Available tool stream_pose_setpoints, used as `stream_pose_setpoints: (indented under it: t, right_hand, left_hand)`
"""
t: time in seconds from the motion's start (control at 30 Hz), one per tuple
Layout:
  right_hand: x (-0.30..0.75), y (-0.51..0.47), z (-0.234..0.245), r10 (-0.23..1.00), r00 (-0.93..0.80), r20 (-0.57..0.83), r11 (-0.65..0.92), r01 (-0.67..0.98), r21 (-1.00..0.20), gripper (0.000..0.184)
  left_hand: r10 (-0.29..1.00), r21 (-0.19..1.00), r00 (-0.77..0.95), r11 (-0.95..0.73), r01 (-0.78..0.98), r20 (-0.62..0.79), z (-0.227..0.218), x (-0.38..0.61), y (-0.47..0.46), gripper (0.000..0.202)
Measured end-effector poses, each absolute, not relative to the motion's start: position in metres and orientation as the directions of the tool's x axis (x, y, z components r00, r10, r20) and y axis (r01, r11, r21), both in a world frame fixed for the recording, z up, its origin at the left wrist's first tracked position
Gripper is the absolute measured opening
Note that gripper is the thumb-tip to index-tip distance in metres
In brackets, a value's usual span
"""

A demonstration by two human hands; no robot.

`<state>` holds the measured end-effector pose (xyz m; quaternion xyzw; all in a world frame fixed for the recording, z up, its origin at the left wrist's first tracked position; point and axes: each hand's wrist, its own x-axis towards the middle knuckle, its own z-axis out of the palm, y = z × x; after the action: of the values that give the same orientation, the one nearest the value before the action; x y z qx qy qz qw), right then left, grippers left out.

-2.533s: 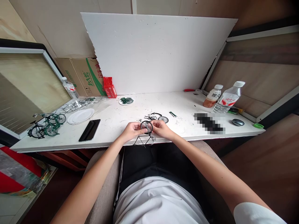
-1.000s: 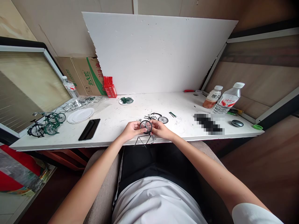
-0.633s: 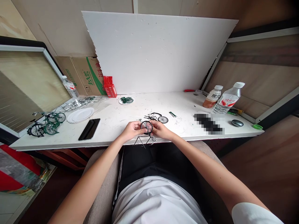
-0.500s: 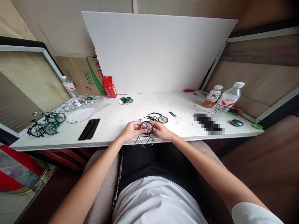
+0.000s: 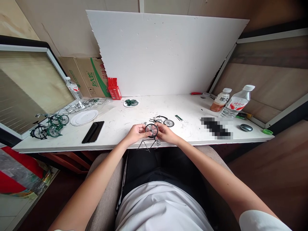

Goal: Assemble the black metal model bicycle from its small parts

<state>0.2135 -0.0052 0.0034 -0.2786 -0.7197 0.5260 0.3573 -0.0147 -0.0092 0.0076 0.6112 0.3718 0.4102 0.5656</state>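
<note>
Over the table edge (image 5: 192, 141), left hand (image 5: 136, 133) and right hand (image 5: 167, 134) pinch the small wheel (image 5: 151, 129).

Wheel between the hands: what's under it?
A thin black frame hangs under the wheel, below the table edge. The fingers cover where the two join.

Wheel (image 5: 151, 129) thin wire-spoked metal; table (image 5: 120, 123) matt white, scuffed; phone (image 5: 93, 132) glossy black.
</note>
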Motion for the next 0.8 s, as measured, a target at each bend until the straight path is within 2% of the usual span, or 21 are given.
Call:
stream_pose_setpoints:
  t: [0.17, 0.3, 0.5, 0.8]
  right_hand:
    - [0.2158, -0.0015, 0.0005, 0.779, -0.552, 0.299, 0.462, 0.182, -0.868, 0.020]
    - [0.2168, -0.0001, -0.0012, 0.769, -0.554, 0.320, 0.518, 0.245, -0.820, 0.018]
    - [0.2158, -0.0029, -0.0028, 0.801, -0.532, 0.274, 0.456, 0.245, -0.856, 0.013]
    - [0.2109, -0.0065, 0.0043, 0.778, -0.578, 0.248, 0.345, 0.063, -0.936, 0.020]
  left_hand:
    - [0.906, 0.990, 0.407, -0.141, 0.024, 0.119, 0.0095, -0.0135, -0.0112, 0.050]
    - [0.892, 0.985, 0.432, -0.169, 0.038, 0.136, 0.0111, -0.0126, -0.0131, 0.049]
    - [0.896, 0.981, 0.423, -0.182, 0.067, 0.137, 0.0080, -0.0136, -0.0113, 0.048]
    - [0.903, 0.991, 0.412, -0.136, -0.004, 0.125, 0.0088, -0.0141, -0.0090, 0.051]
